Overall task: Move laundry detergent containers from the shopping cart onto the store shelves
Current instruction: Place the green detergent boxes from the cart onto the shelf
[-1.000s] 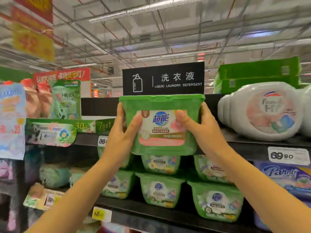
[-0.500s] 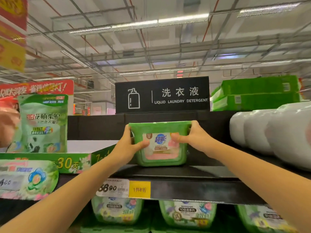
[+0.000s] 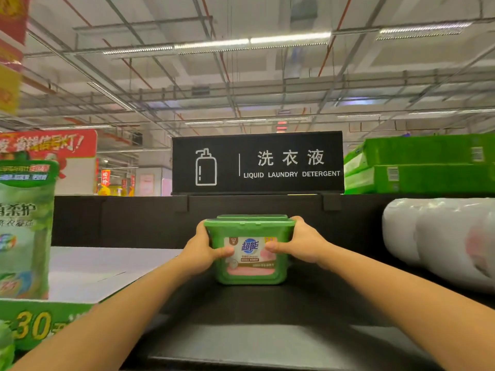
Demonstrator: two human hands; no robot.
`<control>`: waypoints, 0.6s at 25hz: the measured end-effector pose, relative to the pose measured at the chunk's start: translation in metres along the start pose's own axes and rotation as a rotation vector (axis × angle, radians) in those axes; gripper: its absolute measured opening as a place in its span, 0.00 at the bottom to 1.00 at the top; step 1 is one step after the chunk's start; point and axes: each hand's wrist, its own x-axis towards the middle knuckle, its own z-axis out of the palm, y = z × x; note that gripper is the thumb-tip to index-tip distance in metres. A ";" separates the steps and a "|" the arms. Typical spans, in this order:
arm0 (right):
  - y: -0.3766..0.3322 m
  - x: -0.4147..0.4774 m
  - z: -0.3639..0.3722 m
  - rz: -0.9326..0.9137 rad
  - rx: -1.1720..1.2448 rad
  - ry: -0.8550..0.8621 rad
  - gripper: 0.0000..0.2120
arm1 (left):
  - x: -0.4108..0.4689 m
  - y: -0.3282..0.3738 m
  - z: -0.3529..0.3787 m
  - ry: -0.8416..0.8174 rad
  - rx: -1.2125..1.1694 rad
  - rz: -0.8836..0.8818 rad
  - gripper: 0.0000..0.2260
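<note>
A green detergent tub [image 3: 250, 274] with a white and pink label sits on the black top shelf [image 3: 267, 311], far back near the shelf's rear wall. My left hand [image 3: 202, 249] grips its left side, thumb across the label. My right hand [image 3: 300, 243] grips its right side, thumb on the label too. Both arms reach straight forward over the shelf. The shopping cart is out of view.
White detergent tubs [image 3: 442, 242] lie on the shelf at the right. A green pouch [image 3: 24, 228] and a green promo box [image 3: 40, 325] stand at the left. A black "Liquid Laundry Detergent" sign [image 3: 257, 163] and green cartons [image 3: 420, 164] sit above the shelf.
Both hands have carried the tub up from in front of the lower shelves and pushed it deep onto the top shelf. The view has risen to the top shelf.
</note>
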 end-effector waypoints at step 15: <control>0.019 0.031 0.013 0.004 -0.026 -0.029 0.43 | 0.035 -0.014 0.016 0.123 0.180 -0.071 0.35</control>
